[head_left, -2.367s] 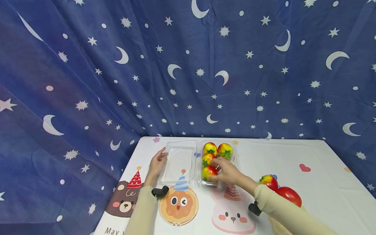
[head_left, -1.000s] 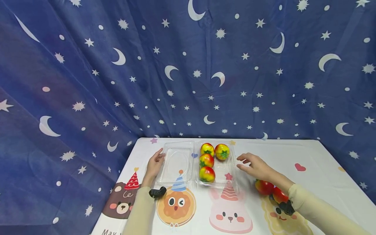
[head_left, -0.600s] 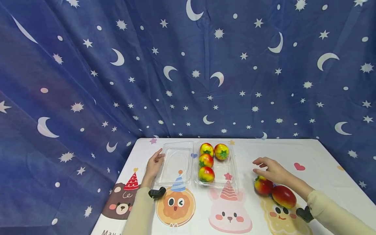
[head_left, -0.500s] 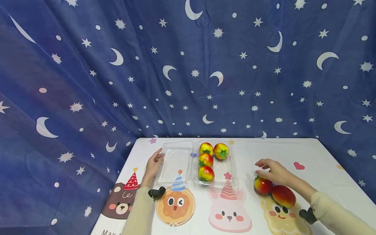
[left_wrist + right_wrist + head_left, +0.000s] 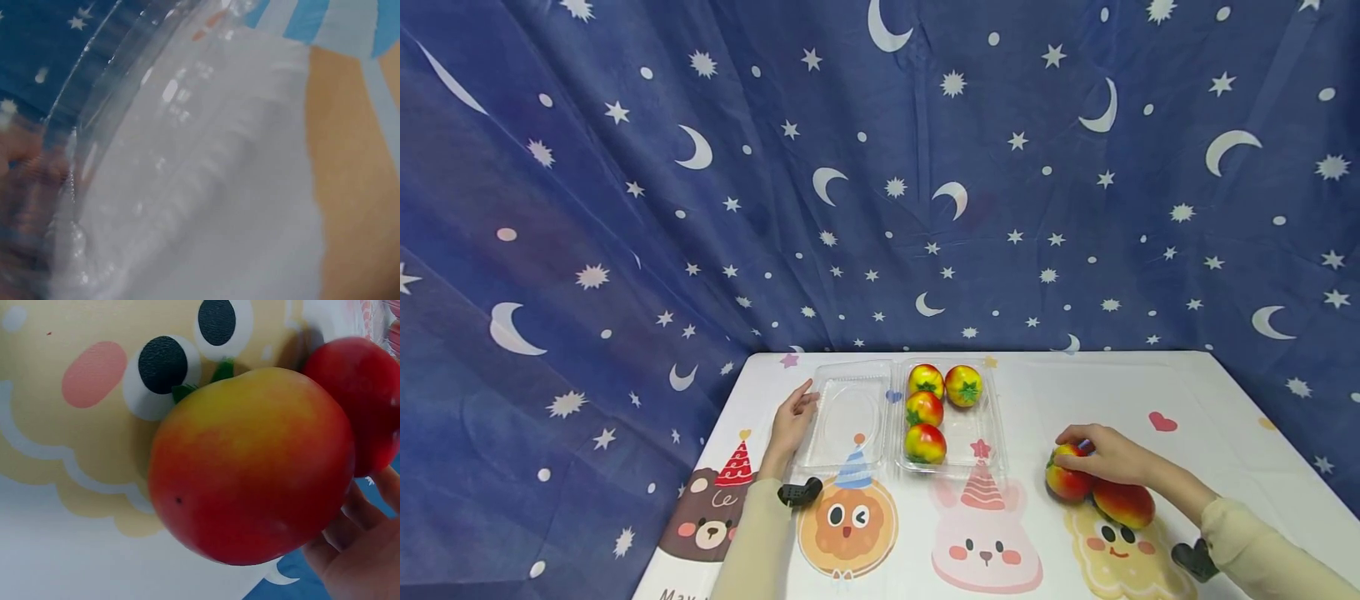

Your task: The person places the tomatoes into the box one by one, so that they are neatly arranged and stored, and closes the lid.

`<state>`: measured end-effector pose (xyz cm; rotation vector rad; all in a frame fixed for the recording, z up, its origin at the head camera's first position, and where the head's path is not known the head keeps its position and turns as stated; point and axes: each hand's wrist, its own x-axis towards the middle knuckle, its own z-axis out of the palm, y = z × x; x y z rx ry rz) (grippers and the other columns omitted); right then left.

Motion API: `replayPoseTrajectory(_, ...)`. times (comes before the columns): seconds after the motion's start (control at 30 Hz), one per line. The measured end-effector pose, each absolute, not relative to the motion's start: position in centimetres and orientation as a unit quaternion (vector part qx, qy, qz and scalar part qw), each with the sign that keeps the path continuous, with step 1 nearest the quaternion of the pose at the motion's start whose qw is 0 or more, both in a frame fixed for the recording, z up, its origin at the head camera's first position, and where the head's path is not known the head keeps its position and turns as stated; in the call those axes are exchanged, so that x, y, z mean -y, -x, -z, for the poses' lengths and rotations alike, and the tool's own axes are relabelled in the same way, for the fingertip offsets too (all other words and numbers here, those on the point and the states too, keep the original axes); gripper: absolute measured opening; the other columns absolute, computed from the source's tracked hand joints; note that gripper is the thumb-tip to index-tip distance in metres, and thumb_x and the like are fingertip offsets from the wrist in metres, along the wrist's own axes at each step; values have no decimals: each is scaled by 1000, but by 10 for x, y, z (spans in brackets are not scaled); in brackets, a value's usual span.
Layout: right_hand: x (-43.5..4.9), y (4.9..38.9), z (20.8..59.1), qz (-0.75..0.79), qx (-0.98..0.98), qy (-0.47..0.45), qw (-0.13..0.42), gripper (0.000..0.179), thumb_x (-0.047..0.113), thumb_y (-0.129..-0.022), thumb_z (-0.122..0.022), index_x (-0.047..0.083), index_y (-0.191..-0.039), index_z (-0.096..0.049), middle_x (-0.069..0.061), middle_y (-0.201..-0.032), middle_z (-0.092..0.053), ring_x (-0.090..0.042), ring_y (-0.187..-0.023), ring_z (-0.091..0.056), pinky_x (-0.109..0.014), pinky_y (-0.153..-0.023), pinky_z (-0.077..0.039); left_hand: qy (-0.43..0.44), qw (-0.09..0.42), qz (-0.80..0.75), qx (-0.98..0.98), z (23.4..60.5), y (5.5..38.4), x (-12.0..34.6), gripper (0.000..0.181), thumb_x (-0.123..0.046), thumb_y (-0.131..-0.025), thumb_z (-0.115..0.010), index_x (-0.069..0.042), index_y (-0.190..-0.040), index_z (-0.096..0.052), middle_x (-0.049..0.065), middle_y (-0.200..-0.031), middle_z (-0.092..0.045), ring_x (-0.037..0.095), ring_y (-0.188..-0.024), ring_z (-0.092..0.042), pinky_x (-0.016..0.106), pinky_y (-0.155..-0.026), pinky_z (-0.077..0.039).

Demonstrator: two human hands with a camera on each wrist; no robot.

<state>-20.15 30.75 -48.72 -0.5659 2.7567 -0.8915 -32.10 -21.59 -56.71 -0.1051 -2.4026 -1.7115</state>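
Curving round a red-and-yellow fruit [image 5: 1067, 486], the right hand [image 5: 1108, 454] is seen with thumb and fingers clamped on it; the fruit is set on the printed tablecloth [image 5: 1247, 475], beside a redder fruit [image 5: 1124, 503]. Four more fruits [image 5: 963, 386] are held in the clear tray [image 5: 964, 427] — three along its left side, one at upper right. The open lid [image 5: 853, 412] is touched by the left hand [image 5: 790, 425], fingers loosely bent.
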Motion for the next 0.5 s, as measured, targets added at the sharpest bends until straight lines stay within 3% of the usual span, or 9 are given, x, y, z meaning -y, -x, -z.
replayPoseTrajectory(0.2, -305, 201, 482, 284, -933, 168, 146, 43, 38, -85, -74, 6, -112, -67, -3, -97, -63, -21, -89, -56, -38, -77, -53, 25, 99, 571, 815, 572, 323, 217, 49, 1, -96, -57, -5, -144, -50, 19, -123, -66, 22, -99, -59, 20, -81, -43)
replayPoseTrajectory(0.37, -301, 203, 478, 285, -932, 154, 160, 46, 38, -83, -76, 5, -114, -65, -5, -100, -62, -22, -91, -57, -40, -78, -55, 29, 101, 568, 816, 572, 322, 216, 49, 2, -95, -56, -4, -144, -50, 20, -123, -66, 24, -99, -59, 21, -81, -44)
replayPoseTrajectory(0.5, -297, 207, 476, 312, -923, 166, 151, 49, 32, -83, -78, 1, -118, -63, -8, -103, -63, -23, -90, -59, -33, -74, -56, 25, 98, 569, 816, 571, 321, 216, 49, 0, -96, -56, -6, -144, -50, 20, -123, -65, 26, -102, -59, 22, -82, -44)
